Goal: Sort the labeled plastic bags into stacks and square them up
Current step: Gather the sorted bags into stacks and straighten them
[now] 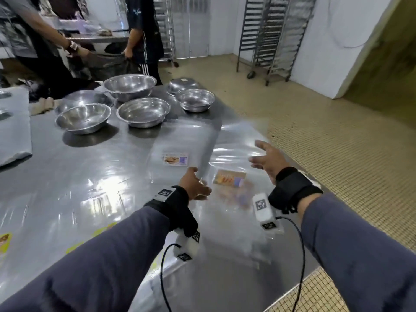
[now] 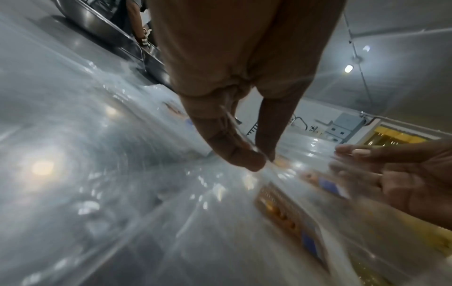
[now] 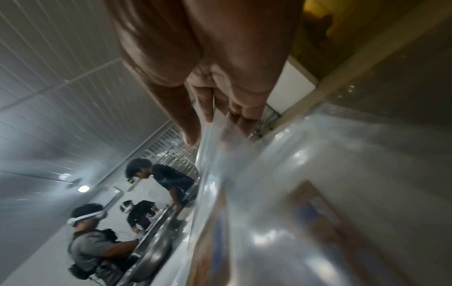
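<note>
A clear plastic bag (image 1: 234, 152) with an orange and blue label (image 1: 229, 178) is lifted a little over the steel table (image 1: 94, 167) near its right edge. My left hand (image 1: 198, 183) pinches the bag's left edge between thumb and fingers (image 2: 244, 156). My right hand (image 1: 258, 154) is spread at the bag's right side, its straight fingers (image 3: 193, 123) lying along the plastic (image 3: 269, 174). A second labeled bag (image 1: 175, 159) lies flat just to the left. Motion blur smears the plastic in both wrist views.
Several steel bowls (image 1: 143, 111) stand at the back of the table. More bags with yellow labels (image 1: 4, 242) lie at the near left. The table's right edge (image 1: 299, 174) drops to a tiled floor. Two people (image 1: 144, 30) work behind the table; tray racks (image 1: 270, 34) stand by the wall.
</note>
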Available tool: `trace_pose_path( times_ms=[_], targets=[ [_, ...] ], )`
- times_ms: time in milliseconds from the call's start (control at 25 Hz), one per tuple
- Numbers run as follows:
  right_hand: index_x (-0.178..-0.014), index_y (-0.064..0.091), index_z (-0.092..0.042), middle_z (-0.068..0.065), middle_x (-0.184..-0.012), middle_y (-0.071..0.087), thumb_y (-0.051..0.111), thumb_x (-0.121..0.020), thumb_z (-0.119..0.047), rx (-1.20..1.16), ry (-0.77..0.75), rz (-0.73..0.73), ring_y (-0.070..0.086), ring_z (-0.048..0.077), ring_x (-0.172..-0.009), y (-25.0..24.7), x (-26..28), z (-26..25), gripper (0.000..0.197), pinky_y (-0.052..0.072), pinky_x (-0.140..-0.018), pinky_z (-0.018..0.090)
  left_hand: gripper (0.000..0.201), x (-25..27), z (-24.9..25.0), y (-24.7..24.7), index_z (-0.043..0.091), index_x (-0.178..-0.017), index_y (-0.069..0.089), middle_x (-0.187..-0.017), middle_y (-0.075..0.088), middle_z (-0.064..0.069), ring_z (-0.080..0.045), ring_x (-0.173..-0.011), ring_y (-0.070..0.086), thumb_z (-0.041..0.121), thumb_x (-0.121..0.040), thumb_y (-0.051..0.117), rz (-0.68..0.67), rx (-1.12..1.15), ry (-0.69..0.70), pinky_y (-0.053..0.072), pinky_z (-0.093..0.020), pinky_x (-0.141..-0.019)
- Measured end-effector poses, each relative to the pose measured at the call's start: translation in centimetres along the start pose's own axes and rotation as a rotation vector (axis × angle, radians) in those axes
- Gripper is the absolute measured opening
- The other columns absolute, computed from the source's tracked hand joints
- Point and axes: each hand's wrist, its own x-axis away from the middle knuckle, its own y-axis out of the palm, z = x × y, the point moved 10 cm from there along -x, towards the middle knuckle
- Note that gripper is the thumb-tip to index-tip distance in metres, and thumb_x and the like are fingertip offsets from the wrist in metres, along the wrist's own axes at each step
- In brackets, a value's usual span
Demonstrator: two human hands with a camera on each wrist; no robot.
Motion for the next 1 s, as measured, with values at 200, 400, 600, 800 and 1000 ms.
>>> trace_pose_path(
  times_ms=[200, 400, 600, 800, 1000],
  targets=[
    [-0.147, 0.022, -0.007, 0.014, -0.151, 0.025, 0.062, -0.084, 0.005, 0.098, 0.206, -0.004, 0.042, 0.029, -0.129, -0.8, -1.0, 6.0, 0.076, 0.046, -0.093, 0.035, 0.078, -0.8, -2.0, 1.8, 0.005, -0.147, 0.02, -0.134, 0.048, -0.019, -0.024, -0.103, 0.052, -0.001, -0.083, 0.065, -0.035, -0.19, -0.015, 0.048, -0.025, -0.07],
    [-0.147, 0.021, -0.007, 0.017, -0.147, 0.031, 0.07, -0.081, -0.013, 0.529, 0.221, 0.063, 0.037, 0.031, -0.132, -1.2, -0.2, 6.4, 0.083, 0.035, -0.106, 0.035, 0.072, 0.9, -1.9, 1.6, 0.01, -0.148, 0.021, -0.152, 0.03, -0.011, -0.026, -0.135, 0.037, 0.015, -0.089, 0.062, -0.076, -0.33, 0.058, 0.039, -0.036, -0.105],
    [-0.146, 0.026, -0.009, 0.015, -0.149, 0.028, 0.071, -0.079, -0.021, 0.775, 0.121, 0.005, 0.027, 0.032, -0.137, 2.9, 2.9, 5.9, 0.082, 0.024, -0.11, 0.035, 0.065, 5.2, -2.8, -1.3, 0.012, -0.146, 0.028, -0.151, 0.033, -0.005, -0.019, -0.138, 0.032, 0.018, -0.09, 0.061, -0.038, -0.399, 0.15, 0.026, -0.026, -0.11],
    [-0.14, 0.037, -0.013, 0.008, -0.145, 0.038, 0.074, -0.075, -0.025, 0.808, -0.002, -0.142, 0.036, 0.029, -0.132, 11.7, 8.9, 6.0, 0.075, 0.032, -0.108, 0.04, 0.054, 11.8, -6.2, -8.2, 0.014, -0.139, 0.041, -0.141, 0.046, -0.007, -0.018, -0.128, 0.045, 0.015, -0.089, 0.061, 0.032, -0.294, 0.146, 0.038, -0.026, -0.101],
    [-0.134, 0.044, -0.014, 0.008, -0.14, 0.043, 0.073, -0.077, -0.023, 0.829, -0.07, -0.341, 0.04, 0.027, -0.129, 23.2, 16.6, 5.5, 0.064, 0.035, -0.105, 0.036, 0.034, 18.5, -10.4, -18.5, 0.004, -0.124, 0.054, -0.119, 0.055, -0.007, -0.013, -0.1, 0.053, 0.004, -0.09, 0.058, 0.188, -0.148, 0.14, 0.042, -0.006, -0.066]
  ],
)
